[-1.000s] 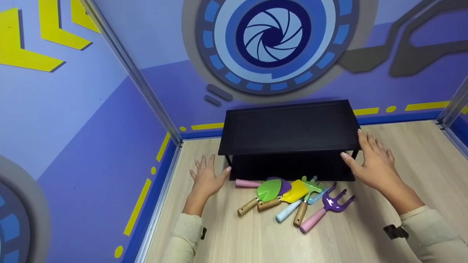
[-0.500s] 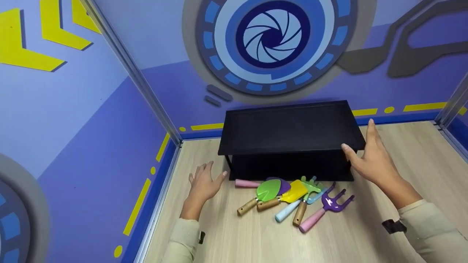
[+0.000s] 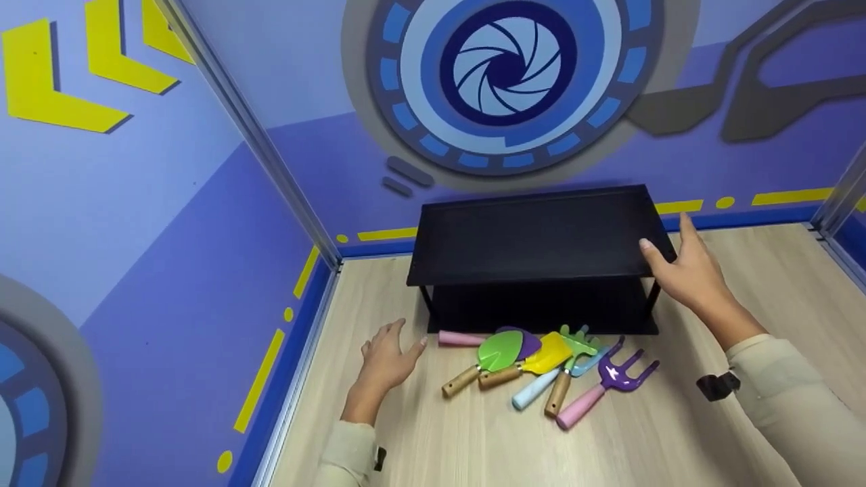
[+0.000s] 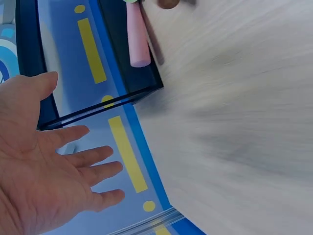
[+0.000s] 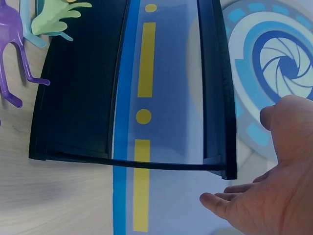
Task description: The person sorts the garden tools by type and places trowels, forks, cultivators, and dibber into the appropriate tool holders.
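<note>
At the bottom left and lower right of the head view, two beige sleeves (image 3: 798, 406) came in, each with a small black device (image 3: 718, 387) at the cuff. The left hand (image 3: 391, 355), left of centre and low, had its fingers spread and relaxed, its palm showing in the left wrist view. The right hand (image 3: 697, 274), at the right of the frame, had its thumb held well away from its extended fingers, some of which were hidden from the head camera.

Between the hands, on the pale wood-grain table (image 3: 473, 439), lay a loose row of garden tools. From right to left came a glossy purple three-pronged fork with a pink handle (image 3: 617, 373), a light green hand rake with a wooden handle (image 3: 577, 346), a tool with a pale blue handle (image 3: 534, 390), a yellow shovel with a wooden handle (image 3: 549, 353) and a leaf-shaped green trowel with a wooden handle (image 3: 500, 352); a pink handle (image 3: 460, 339) and a purple blade (image 3: 530, 343) showed from under that trowel.

Just behind them, at centre right, stood a black two-level rack (image 3: 541, 237), upright on the table. The left hand was near its left front corner, apart from it; the right hand was just beside its right end, and the right wrist view showed a gap between.

Beyond rose a blue-and-purple wall (image 3: 304, 155) with a round shutter emblem (image 3: 506, 71) at top centre.
</note>
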Motion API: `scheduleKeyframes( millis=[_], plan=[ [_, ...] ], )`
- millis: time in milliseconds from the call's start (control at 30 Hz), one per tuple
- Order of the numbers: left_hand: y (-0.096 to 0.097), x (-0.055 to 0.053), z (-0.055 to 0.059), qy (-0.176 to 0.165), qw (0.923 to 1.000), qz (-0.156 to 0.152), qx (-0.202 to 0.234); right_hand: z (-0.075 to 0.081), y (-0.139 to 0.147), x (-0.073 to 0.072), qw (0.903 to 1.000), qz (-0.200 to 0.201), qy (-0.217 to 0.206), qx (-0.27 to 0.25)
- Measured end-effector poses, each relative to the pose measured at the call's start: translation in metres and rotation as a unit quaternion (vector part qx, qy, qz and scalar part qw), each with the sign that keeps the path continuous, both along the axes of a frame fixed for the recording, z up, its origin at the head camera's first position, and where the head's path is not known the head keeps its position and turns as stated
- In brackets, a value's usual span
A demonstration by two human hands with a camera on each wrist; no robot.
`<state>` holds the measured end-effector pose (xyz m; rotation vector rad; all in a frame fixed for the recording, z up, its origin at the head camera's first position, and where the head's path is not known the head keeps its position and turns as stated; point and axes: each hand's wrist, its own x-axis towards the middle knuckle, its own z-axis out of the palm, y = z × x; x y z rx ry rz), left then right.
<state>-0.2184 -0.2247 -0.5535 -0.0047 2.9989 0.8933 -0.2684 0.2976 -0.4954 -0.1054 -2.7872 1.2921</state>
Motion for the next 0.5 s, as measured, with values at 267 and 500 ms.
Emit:
scheduleKeyframes(
  millis=[267,500],
  plan=[
    [0.001,0.009,-0.013,-0.016,0.9995,-0.020,0.018,-0.012,-0.001,-0.014,0.9998,0.010,-0.012,0.009],
    [0.010,0.011,-0.012,-0.022,0.9987,-0.035,0.031,-0.012,0.000,-0.022,0.9997,0.024,0.001,0.000]
  ],
)
